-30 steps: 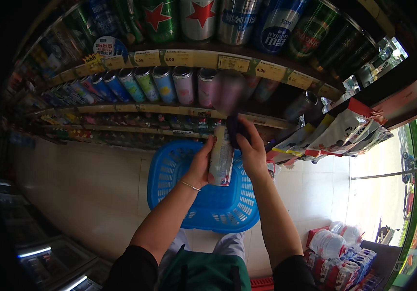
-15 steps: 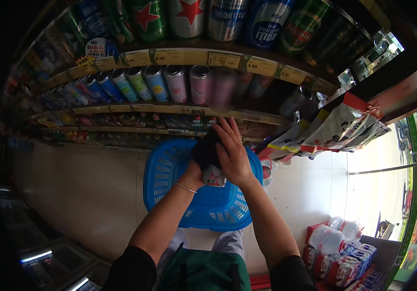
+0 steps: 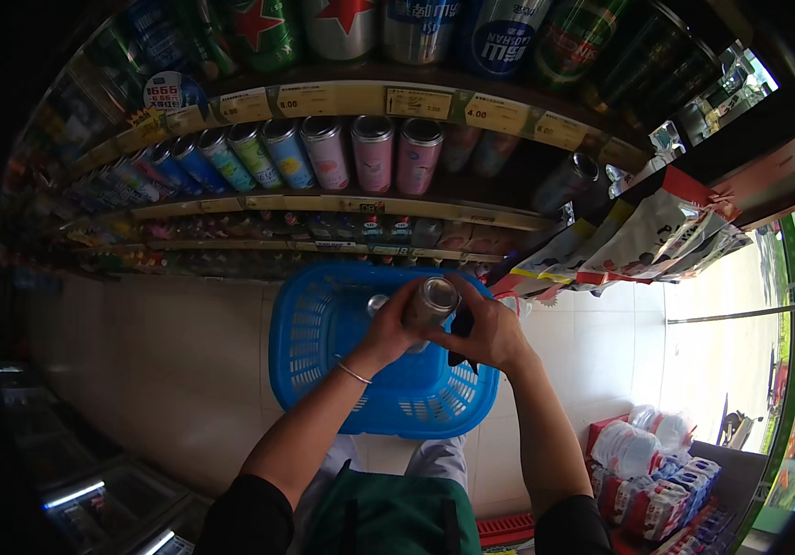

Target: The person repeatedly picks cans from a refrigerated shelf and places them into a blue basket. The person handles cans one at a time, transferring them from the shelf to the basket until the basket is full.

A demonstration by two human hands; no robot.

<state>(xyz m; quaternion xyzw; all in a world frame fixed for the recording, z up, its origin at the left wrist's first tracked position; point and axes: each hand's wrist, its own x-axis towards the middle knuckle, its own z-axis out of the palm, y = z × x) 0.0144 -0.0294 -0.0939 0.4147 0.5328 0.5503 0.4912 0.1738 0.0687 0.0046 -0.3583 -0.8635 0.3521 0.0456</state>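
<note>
Over the blue basket (image 3: 388,423), left to right: your left hand (image 3: 388,335) was curled round a silver-topped can (image 3: 438,294), thumb and fingers closed on its body. Can sat between both hands, top end up at the camera, long axis near upright, leaning far-right. Your right hand (image 3: 497,331) was half closed on a dark cloth (image 3: 461,324) just right of the can; couldn't tell if cloth touched it. Neither hand was clearly nearer, but left had the grip.
</note>
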